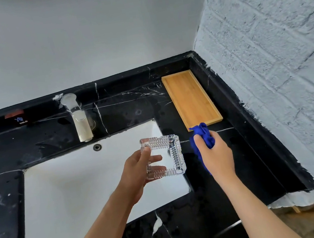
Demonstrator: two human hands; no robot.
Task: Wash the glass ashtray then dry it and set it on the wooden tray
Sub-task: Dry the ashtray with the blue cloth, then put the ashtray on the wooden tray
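My left hand [138, 170] holds a square clear glass ashtray [170, 154] tilted up over the right end of the white sink [65, 198], thumb on its near-left rim and fingers behind the glass. Just to the right, my right hand [217, 154] is closed around a bunched blue cloth [202, 136], a small gap from the ashtray's right edge. The wooden tray [190, 98] lies bare on the black counter beyond the cloth, in the corner by the walls.
A chrome faucet [78, 120] stands behind the sink, no water running. The black marble counter [125, 111] is wet in spots. A white brick wall [277, 55] bounds the right side; a raised black ledge runs along the back and right.
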